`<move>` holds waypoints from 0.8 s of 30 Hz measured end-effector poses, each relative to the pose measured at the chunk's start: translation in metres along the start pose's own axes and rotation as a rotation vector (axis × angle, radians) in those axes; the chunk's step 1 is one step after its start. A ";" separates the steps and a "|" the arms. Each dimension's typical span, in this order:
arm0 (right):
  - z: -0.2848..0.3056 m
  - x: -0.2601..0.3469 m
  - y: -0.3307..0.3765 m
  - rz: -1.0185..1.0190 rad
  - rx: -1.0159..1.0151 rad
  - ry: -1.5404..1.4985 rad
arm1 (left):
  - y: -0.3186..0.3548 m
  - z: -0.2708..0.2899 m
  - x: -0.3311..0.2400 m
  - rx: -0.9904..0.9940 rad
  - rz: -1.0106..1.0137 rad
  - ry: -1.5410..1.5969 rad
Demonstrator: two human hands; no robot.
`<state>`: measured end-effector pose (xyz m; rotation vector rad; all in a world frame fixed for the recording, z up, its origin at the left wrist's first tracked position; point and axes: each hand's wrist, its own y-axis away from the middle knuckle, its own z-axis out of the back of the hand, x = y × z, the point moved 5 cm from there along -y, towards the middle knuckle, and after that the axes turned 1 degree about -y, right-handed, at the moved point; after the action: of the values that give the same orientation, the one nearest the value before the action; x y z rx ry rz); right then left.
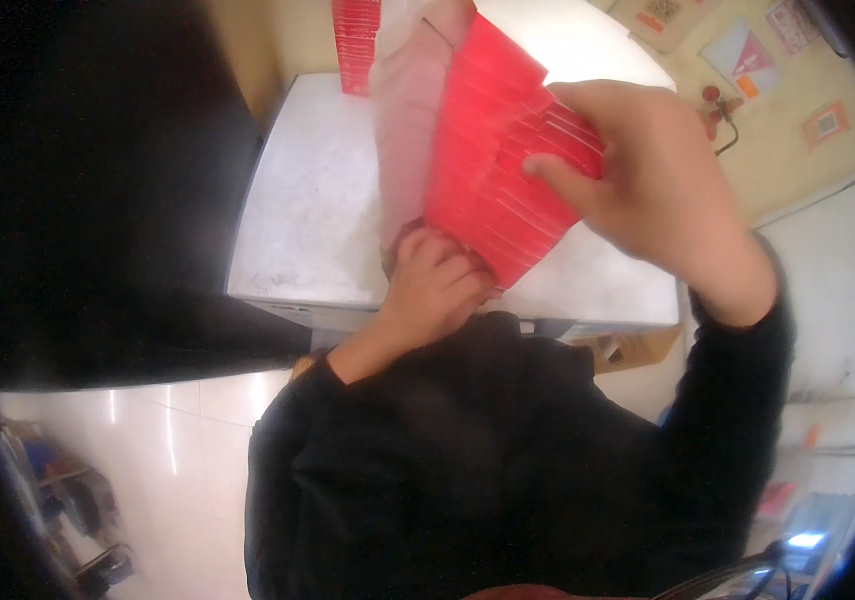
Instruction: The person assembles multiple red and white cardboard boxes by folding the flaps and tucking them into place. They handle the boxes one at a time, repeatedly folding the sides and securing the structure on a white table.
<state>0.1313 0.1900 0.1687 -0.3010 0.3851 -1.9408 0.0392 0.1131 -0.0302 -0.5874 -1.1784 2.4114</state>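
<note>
A thick stack of thin, flat red pieces with pale edges point(493, 150) is tilted above the white table, its layers fanned like steps. I cannot tell whether they are cards, packets or folded cartons. Along its left side runs a translucent, whitish plastic bag point(406, 130). My right hand point(638, 170) grips the stack's right edge, thumb on the near face and fingers behind. My left hand point(435, 285) is closed at the lower end, its fingers curled around the bottom corner where bag and stack meet. What its fingertips pinch is partly hidden.
Another red stack point(356, 50) stands at the back left of the white tabletop point(298, 200). A dark panel point(98, 200) rises on the left. Pictures and small items hang on the wall point(788, 140) at right. Below the table's right end sits a cardboard box point(638, 350).
</note>
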 end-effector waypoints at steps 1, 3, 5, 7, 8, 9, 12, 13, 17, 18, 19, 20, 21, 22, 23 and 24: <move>0.002 0.000 0.002 0.033 -0.023 0.002 | -0.001 -0.001 -0.002 -0.023 -0.011 0.007; 0.004 -0.001 0.003 0.102 -0.070 0.003 | 0.000 -0.004 -0.004 -0.040 -0.055 0.032; 0.004 -0.002 0.002 0.086 -0.076 0.034 | 0.002 -0.006 -0.007 -0.031 -0.115 0.071; 0.004 -0.004 0.004 0.071 -0.097 0.023 | -0.002 -0.006 -0.009 -0.052 -0.075 0.090; 0.003 -0.006 0.007 0.063 -0.116 -0.002 | -0.005 -0.005 -0.010 -0.063 -0.056 0.101; 0.004 -0.007 0.008 0.055 -0.134 -0.026 | -0.006 -0.005 -0.011 -0.057 -0.037 0.111; 0.005 -0.008 0.013 0.060 -0.122 -0.019 | -0.011 -0.001 -0.016 -0.019 0.001 0.125; 0.006 -0.007 0.015 0.068 -0.102 0.001 | -0.013 0.001 -0.017 0.001 -0.002 0.127; 0.013 -0.005 0.024 0.047 -0.014 0.014 | -0.014 0.000 -0.020 0.031 0.004 0.114; 0.013 -0.005 0.026 0.030 0.010 -0.002 | -0.015 0.000 -0.020 0.025 -0.005 0.119; 0.014 -0.006 0.027 0.031 0.001 0.008 | -0.015 -0.001 -0.020 0.019 -0.016 0.129; 0.014 -0.006 0.028 0.033 -0.009 0.017 | -0.015 -0.002 -0.020 0.012 -0.026 0.139; 0.014 -0.007 0.029 0.034 -0.019 0.025 | -0.015 -0.003 -0.019 0.029 -0.028 0.144; 0.015 -0.009 0.031 0.025 -0.026 0.010 | -0.017 -0.004 -0.020 0.049 -0.030 0.148; 0.015 -0.011 0.033 0.016 -0.033 -0.006 | -0.019 -0.004 -0.020 0.068 -0.032 0.152; 0.016 -0.014 0.034 0.005 -0.041 -0.021 | -0.021 -0.005 -0.021 0.092 -0.042 0.163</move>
<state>0.1713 0.1879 0.1694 -0.3465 0.4120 -1.9250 0.0631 0.1172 -0.0117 -0.7078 -0.9974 2.3194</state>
